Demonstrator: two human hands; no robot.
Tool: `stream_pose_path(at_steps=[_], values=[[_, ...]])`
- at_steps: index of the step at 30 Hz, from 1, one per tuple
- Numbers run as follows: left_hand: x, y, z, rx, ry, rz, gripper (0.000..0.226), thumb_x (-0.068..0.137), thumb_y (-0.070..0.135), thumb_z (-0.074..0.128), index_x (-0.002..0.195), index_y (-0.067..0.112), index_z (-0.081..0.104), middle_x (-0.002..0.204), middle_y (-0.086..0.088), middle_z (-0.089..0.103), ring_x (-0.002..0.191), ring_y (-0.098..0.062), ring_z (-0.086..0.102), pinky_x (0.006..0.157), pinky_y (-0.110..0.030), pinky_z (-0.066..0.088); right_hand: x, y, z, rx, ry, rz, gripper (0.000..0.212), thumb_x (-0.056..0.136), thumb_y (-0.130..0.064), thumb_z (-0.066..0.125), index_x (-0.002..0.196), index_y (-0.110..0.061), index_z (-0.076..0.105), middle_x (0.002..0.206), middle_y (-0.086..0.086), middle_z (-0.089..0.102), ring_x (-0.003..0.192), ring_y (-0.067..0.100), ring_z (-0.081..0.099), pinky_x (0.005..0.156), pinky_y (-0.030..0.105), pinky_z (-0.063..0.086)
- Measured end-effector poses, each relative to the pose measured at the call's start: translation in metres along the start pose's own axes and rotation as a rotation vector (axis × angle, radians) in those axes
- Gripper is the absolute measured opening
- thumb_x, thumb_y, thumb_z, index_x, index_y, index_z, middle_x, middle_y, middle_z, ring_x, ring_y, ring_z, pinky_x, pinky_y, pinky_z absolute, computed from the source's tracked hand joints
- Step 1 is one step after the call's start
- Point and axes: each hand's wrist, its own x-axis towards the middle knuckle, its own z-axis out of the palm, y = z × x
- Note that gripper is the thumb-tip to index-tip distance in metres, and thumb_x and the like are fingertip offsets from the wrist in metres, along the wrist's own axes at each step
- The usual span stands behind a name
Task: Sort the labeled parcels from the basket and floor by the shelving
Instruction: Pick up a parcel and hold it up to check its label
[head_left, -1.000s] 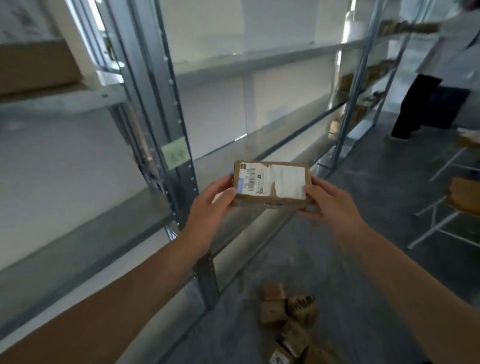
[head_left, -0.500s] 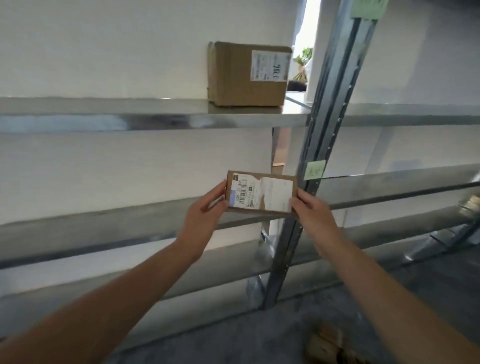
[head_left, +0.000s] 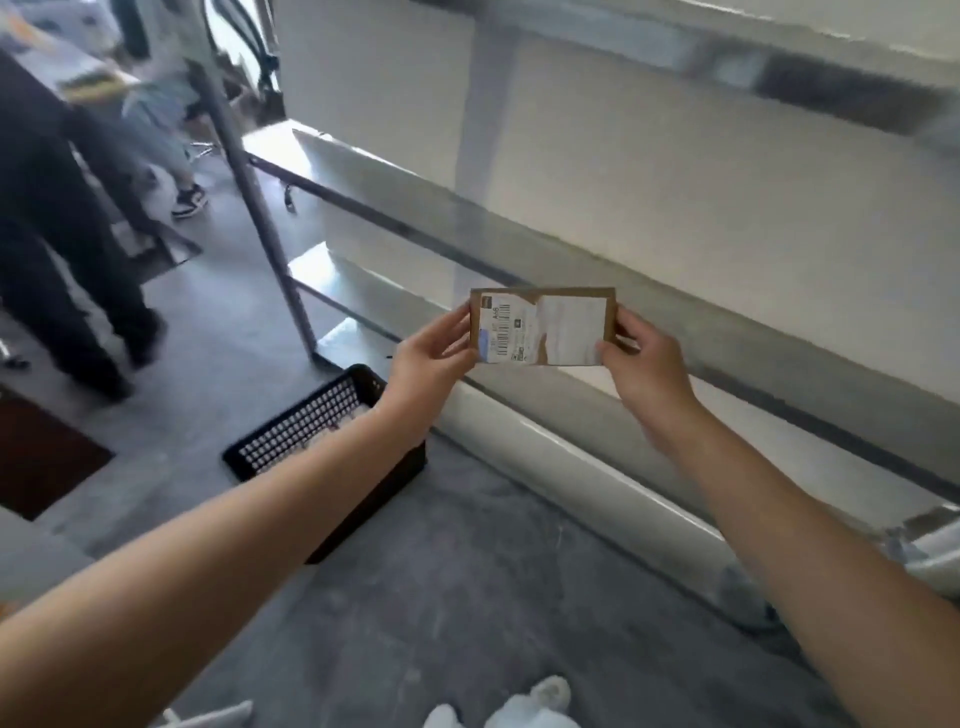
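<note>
I hold a small flat cardboard parcel (head_left: 543, 327) with a white barcode label facing me, out in front of the metal shelving (head_left: 519, 249). My left hand (head_left: 434, 358) pinches its left edge and my right hand (head_left: 644, 364) grips its right edge. A black plastic basket (head_left: 291, 441) stands on the grey floor below my left forearm, beside the shelving's lowest level; white items show through its grid wall. White soft parcels (head_left: 519, 709) lie on the floor at the bottom edge.
A steel upright (head_left: 260, 208) marks the shelf's left end. People stand at the left: dark trousers (head_left: 57, 249) close by, another with a black-and-white shoe (head_left: 189, 202) farther back. A dark mat (head_left: 36, 457) lies on the floor at far left.
The view has swung left and downward along the shelving; the box on the upper shelf is gone from sight and the basket has appeared. Both hands keep the same parcel.
</note>
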Motion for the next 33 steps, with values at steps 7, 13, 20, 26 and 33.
stream_pose_path(at_steps=[7,13,20,26,33], values=[[-0.020,-0.015,-0.129,0.037,0.356,-0.060,0.073,0.085,-0.005,0.069,0.147,0.024,0.042,0.124,-0.003,0.067,0.107,-0.011,0.069,0.086,-0.027,0.057,0.037,-0.023,0.138,0.023,-0.311,-0.038,0.040,0.095,-0.008,0.053,0.131,-0.022,0.062,0.114,-0.013,0.068,0.100,-0.003,0.063,0.075,0.007,0.051],[-0.012,-0.019,-0.187,0.095,0.513,-0.105,0.082,0.083,-0.001,0.073,0.150,0.029,0.037,0.120,0.002,0.066,0.105,-0.011,0.069,0.077,-0.022,0.058,0.080,-0.027,0.222,-0.005,-0.497,-0.079,0.039,0.097,-0.011,0.054,0.133,-0.023,0.061,0.111,-0.014,0.067,0.102,0.001,0.063,0.075,0.008,0.049],[0.017,-0.023,-0.206,0.110,0.741,-0.189,0.085,0.083,0.002,0.073,0.151,0.033,0.033,0.124,-0.004,0.059,0.099,-0.008,0.065,0.066,-0.017,0.057,0.140,-0.033,0.289,-0.017,-0.717,-0.088,0.033,0.097,-0.023,0.055,0.129,-0.031,0.061,0.102,-0.020,0.066,0.091,-0.002,0.063,0.057,0.006,0.047],[0.052,-0.028,-0.230,0.139,0.817,-0.199,0.072,0.089,0.010,0.070,0.148,0.034,0.038,0.129,-0.006,0.057,0.109,-0.013,0.062,0.071,-0.019,0.057,0.186,-0.033,0.330,-0.067,-0.811,-0.089,0.035,0.098,-0.027,0.056,0.131,-0.035,0.057,0.105,-0.018,0.064,0.088,-0.002,0.062,0.048,0.003,0.044],[0.065,-0.066,-0.265,0.192,0.897,-0.246,0.066,0.093,-0.002,0.060,0.148,0.028,0.042,0.109,0.008,0.062,0.091,0.007,0.065,0.068,-0.008,0.051,0.188,-0.008,0.399,-0.151,-0.882,-0.033,0.065,0.096,-0.020,0.061,0.151,-0.035,0.029,0.102,-0.014,0.056,0.090,0.003,0.058,0.056,0.012,0.047]])
